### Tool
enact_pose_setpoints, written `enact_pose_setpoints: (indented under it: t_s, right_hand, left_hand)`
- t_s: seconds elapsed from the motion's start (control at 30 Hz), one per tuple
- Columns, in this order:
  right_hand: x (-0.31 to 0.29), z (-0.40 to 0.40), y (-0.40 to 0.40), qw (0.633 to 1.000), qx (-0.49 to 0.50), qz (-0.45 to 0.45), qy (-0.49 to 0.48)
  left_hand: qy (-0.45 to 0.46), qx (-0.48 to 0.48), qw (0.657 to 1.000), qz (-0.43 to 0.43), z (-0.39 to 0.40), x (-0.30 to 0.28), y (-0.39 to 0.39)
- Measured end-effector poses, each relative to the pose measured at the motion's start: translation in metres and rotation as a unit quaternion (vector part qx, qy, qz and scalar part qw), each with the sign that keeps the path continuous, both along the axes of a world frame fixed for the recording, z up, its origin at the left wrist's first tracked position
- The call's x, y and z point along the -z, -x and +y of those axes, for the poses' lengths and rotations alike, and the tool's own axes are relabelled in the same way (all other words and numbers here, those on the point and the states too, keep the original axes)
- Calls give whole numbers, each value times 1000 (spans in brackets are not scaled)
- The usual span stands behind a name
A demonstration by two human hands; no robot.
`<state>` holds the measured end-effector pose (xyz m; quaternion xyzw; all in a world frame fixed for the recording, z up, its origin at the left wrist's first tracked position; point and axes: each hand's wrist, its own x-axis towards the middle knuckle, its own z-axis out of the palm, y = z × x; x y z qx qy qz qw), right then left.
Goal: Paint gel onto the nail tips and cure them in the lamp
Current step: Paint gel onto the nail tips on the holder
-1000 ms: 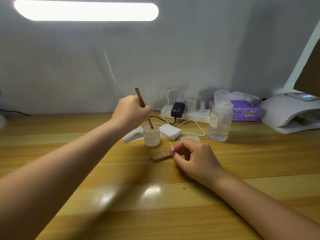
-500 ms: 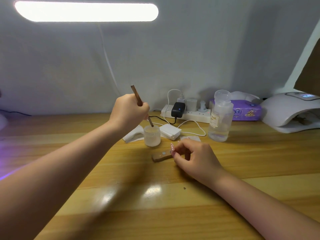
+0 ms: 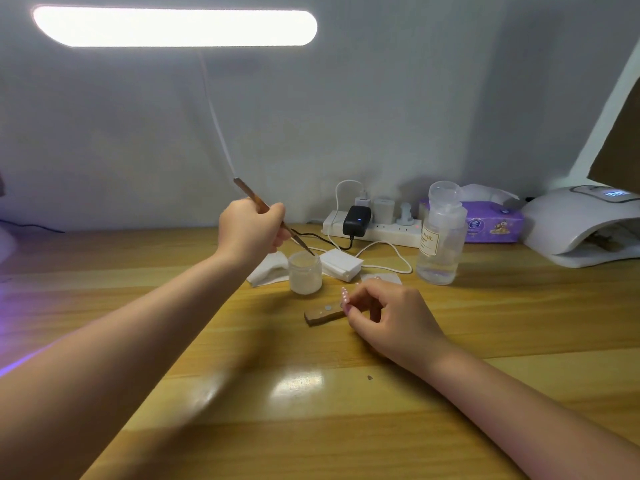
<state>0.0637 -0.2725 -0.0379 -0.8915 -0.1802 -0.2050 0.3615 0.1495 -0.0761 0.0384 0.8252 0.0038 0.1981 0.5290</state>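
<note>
Your left hand (image 3: 250, 227) is gripping the brush (image 3: 273, 216), tip at the little jar's (image 3: 304, 272) rim (toward the table's (image 3: 138, 341) back edge), your right hand (image 3: 388, 320) is pinching the wooden block (image 3: 322, 314).

Brush lifts out of the jar

The left hand (image 3: 251, 230) tilts the brush (image 3: 273, 216) flatter than a second ago, its tip now at the rim of the jar (image 3: 304, 271) instead of dipped inside.

Along the back wall, a white power strip (image 3: 372, 230) with a black adapter (image 3: 356, 221) and white chargers plugged in — beside it, a purple tissue pack (image 3: 491, 225). Nearer, a clear pump bottle (image 3: 440, 242), stacked white wipes (image 3: 341, 264), a crumpled tissue (image 3: 266, 271). Overhead, a lit light bar (image 3: 173, 26).
</note>
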Motion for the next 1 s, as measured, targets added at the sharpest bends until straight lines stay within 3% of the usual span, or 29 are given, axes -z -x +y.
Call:
enact_pose_setpoints:
  t_s: [0.13, 0.33, 0.57, 1.0]
  right_hand:
    - [0, 0, 0, 1000, 3, 4, 4]
    - [1, 0, -1, 1000, 0, 3, 5]
    - [2, 0, -2, 1000, 0, -6, 1]
    - [4, -2, -3, 1000, -2, -8, 6]
  left_hand:
    - [-24, 25, 998, 46, -1, 4, 0]
    - [72, 6, 997, 30, 1, 0, 1]
    - [-181, 30, 982, -47, 3, 2, 16]
    - [-266, -52, 953, -136, 1, 11, 22]
